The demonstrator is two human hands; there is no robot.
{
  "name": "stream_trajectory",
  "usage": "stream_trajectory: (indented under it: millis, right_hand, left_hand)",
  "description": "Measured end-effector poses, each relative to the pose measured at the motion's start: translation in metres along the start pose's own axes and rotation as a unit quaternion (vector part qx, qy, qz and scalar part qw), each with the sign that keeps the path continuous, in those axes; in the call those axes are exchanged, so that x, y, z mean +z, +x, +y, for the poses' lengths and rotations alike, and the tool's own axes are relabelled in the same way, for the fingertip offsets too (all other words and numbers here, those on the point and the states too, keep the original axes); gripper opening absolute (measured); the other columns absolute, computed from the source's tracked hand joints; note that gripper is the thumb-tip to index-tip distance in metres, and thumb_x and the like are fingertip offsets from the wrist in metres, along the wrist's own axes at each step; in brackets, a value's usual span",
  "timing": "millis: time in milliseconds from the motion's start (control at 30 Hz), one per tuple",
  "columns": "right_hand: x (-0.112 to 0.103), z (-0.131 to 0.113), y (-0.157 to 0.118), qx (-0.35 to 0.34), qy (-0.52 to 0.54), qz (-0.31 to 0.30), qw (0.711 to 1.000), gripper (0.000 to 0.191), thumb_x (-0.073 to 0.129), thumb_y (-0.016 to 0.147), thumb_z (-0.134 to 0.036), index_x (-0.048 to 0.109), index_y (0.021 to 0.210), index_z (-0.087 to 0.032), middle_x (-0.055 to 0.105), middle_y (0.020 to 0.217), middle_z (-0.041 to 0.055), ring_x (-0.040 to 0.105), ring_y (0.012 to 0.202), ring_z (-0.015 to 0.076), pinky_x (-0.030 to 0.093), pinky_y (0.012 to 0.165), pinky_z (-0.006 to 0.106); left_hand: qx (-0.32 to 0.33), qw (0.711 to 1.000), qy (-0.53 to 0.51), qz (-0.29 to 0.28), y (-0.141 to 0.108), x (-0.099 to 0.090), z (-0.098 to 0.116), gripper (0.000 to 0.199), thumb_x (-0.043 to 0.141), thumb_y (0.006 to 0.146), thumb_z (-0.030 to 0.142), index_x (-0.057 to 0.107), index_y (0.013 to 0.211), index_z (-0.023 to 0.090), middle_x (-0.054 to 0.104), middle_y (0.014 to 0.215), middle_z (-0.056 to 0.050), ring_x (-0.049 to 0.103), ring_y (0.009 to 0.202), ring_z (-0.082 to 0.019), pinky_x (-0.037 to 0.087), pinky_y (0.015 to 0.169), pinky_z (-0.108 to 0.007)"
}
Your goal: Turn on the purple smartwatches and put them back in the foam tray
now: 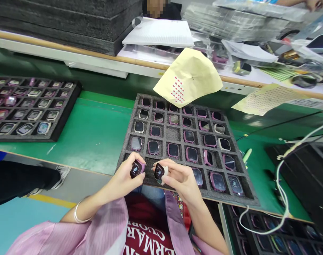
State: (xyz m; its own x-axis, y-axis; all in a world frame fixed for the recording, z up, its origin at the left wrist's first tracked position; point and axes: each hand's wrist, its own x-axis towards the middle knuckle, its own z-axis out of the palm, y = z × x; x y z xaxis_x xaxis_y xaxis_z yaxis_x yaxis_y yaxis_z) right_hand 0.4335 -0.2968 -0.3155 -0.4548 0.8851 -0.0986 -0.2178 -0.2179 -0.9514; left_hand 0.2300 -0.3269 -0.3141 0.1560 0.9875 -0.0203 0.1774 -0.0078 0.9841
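Two rounded-square watches (137, 169) (159, 172), glossy-faced, gripped in bare fingers (133, 158) (170, 181), above pitted black foam tray (173, 134)

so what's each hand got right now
Left hand: closed on a purple-framed watch, screen lit.
Right hand: closed on a pale-framed watch, screen lit.

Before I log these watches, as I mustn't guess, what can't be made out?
Head view: part of the grey foam tray, behind the left hand and right hand.
Head view: screen details on the purple-cased watch and white-cased watch, too small.
Head view: rest of the black-walled foam tray, cut off by the left edge.
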Motion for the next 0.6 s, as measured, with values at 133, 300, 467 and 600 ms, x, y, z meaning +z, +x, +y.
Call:
stream_trajectory:
  millis: [133, 300, 467, 600]
  right_hand:
    - [0.0007, -0.0007, -0.0005, 0.003, 0.011, 0.009, 1.0, 0.032, 0.078, 0.074, -0.025, 0.074, 0.105, -0.023, 0.066, 0.104, 0.008, 0.067, 0.094, 0.0249, 0.054, 0.085, 0.037]
    - [0.0031, -0.0022, -0.0004, 0.016, 0.015, 0.02, 1.0, 0.032, 0.079, 0.074, -0.027, 0.073, 0.106, -0.025, 0.069, 0.104, 0.0078, 0.067, 0.093, 0.0243, 0.054, 0.084, 0.037]
    - [0.0032, -0.0013, 0.0007, 0.004, 0.013, 0.008, 1.0, 0.031, 0.078, 0.075, -0.024, 0.073, 0.106, -0.026, 0.066, 0.103, 0.0066, 0.067, 0.093, 0.0227, 0.055, 0.084, 0.034]
    - [0.0024, 0.0008, 0.001, -0.003, 0.009, 0.016, 1.0, 0.031, 0.079, 0.074, -0.023, 0.074, 0.105, -0.023, 0.065, 0.103, 0.0073, 0.066, 0.094, 0.0225, 0.055, 0.084, 0.033]
  left_hand:
    - [-0.002, 1.0, -0.002, 0.009, 0.0011, 0.0008, 0.0001, 0.016, 0.053, 0.079, 0.011, 0.046, 0.091, 0.02, 0.048, 0.084, 0.002, 0.049, 0.073, -0.012, 0.04, 0.068, -0.024]
    - [-0.038, 0.999, -0.032, -0.013, 0.0021, 0.0042, -0.0024, 0.014, 0.053, 0.084, 0.017, 0.045, 0.094, 0.021, 0.046, 0.08, 0.004, 0.044, 0.056, -0.008, 0.037, 0.056, -0.022]
    - [-0.019, 1.0, -0.009, -0.011, 0.0027, 0.0028, -0.0024, 0.016, 0.054, 0.083, 0.017, 0.046, 0.096, 0.021, 0.048, 0.085, 0.002, 0.049, 0.072, -0.012, 0.04, 0.067, -0.024]
    - [-0.011, 0.999, 0.023, -0.029, 0.0035, 0.0003, -0.0034, 0.018, 0.052, 0.08, 0.01, 0.045, 0.093, 0.02, 0.048, 0.086, 0.002, 0.047, 0.078, -0.013, 0.038, 0.073, -0.025]
